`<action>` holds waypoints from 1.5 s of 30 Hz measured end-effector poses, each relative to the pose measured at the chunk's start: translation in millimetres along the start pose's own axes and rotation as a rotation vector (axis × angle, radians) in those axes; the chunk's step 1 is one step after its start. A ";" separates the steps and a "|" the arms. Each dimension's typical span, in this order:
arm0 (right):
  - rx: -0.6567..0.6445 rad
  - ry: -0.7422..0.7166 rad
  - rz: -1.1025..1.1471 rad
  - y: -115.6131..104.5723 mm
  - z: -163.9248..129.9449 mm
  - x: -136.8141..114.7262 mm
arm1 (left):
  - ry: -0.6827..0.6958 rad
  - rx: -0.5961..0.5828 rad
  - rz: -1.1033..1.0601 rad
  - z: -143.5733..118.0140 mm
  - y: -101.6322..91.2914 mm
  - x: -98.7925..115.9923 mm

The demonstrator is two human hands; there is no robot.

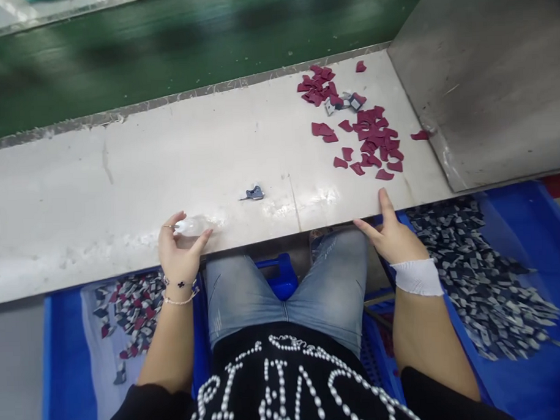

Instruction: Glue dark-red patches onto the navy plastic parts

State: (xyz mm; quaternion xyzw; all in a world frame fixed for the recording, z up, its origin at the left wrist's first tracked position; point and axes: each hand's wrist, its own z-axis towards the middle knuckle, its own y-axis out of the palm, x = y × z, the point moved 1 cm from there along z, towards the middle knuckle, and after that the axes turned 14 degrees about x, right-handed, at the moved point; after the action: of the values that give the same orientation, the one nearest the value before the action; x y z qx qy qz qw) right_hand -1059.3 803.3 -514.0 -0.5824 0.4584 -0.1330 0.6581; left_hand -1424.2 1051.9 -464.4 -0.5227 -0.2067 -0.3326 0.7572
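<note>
My left hand [179,250] is at the front edge of the white tabletop, its fingers and thumb around a small translucent squeeze bottle [193,226]. A thin tip on the bottle points left. To the right of it lies a dark blue-grey piece [255,192] with a narrow end, touched by neither hand. My right hand [391,230] rests at the table edge, thumb and index finger stretched apart, with nothing visible between them. Just beyond its index fingertip are scattered small maroon pieces [373,136]. A few grey-and-white pieces [345,102] lie among the maroon ones farther back.
A metal panel [491,86] borders the tabletop [168,159] on the right, and a green surface [187,48] runs behind it. Below the edge, a blue bin [542,244] on the right holds grey pieces; another blue bin [64,352] on the left holds mixed pieces.
</note>
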 end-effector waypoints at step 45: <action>-1.384 -0.268 1.942 64.5 -90.0 -48.8 | 0.473 -0.162 -0.509 -111.6 -2.5 73.1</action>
State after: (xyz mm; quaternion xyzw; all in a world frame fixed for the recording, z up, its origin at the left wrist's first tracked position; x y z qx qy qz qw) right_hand -1177.3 798.4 -540.6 -0.2330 0.6083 0.7552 0.0734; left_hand -1379.3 926.6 -455.5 -0.4215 -0.1225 -0.6378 0.6329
